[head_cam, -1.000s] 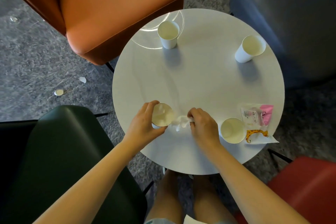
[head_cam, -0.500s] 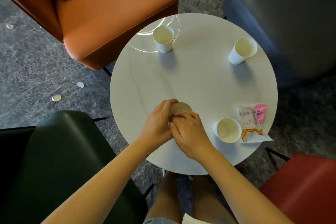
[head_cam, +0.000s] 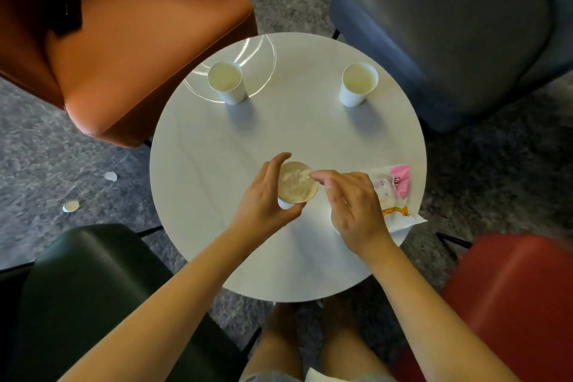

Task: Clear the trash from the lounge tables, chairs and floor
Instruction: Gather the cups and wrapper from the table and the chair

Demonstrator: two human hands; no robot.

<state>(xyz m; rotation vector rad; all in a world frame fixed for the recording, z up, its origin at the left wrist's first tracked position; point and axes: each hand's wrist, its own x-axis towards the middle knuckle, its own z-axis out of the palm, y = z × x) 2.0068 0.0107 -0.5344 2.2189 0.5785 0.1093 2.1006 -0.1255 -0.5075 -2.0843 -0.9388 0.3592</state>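
Four lounge chairs (head_cam: 139, 56) surround the round white table (head_cam: 294, 133) on grey carpet (head_cam: 62, 149).

Glossy table (head_cam: 217, 146), paper cups (head_cam: 225, 81)
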